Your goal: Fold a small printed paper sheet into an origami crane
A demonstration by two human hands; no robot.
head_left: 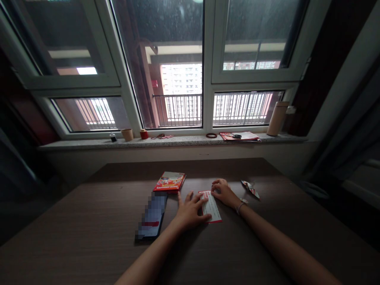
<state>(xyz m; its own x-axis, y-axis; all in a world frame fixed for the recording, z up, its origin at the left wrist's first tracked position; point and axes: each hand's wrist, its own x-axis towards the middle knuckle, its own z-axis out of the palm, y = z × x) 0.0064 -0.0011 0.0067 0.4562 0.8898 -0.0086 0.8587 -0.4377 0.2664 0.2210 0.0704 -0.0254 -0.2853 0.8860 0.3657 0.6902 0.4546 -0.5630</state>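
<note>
The red-and-white printed card [214,210] lies on the surface [103,221], partly under the left hand's [190,211] spread grip; whether the right hand's [224,194] curled grip pinches its far corner, I cannot tell. Uneven pressure could skew or crease it.

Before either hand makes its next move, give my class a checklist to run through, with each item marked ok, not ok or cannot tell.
1. Left hand on the card: ok, fingers spread over its left side.
2. Right hand gripping the card: cannot tell; its fingertips are at the far right corner.
3. Phone apart from the card: ok, left of it.
4. Phone apart from the red booklet: cannot tell.
5. Patterned scrap apart from right hand: ok.
</note>
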